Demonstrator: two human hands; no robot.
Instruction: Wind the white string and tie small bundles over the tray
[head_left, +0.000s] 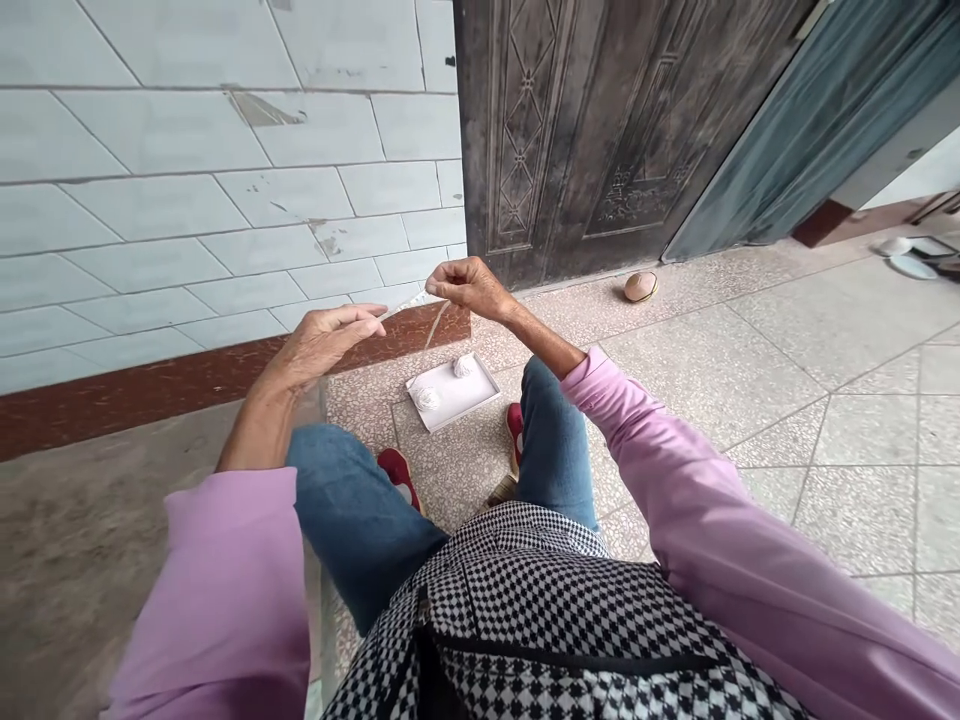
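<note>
A thin white strand (409, 303), perhaps yarn, is stretched between my two hands above the floor. At its left end, my left hand (330, 345) has it between the thumb and the fingers, which are held nearly straight. My right hand (471, 288) pinches the other end between thumb and fingertips, and a loose length (435, 325) hangs down from there. Below my hands, a shallow white tray (459, 396) lies on the floor. In it are two white balls of yarn, one ball (427, 399) at the left and another ball (465, 366) near the back.
A tiled wall (225, 220) with a red-brown base strip and a dark carved door (570, 130) stand in front of me. A round beige object (641, 287) sits on the floor by the door. A blue-green curtain (825, 130) hangs at the right. My knees flank the tray.
</note>
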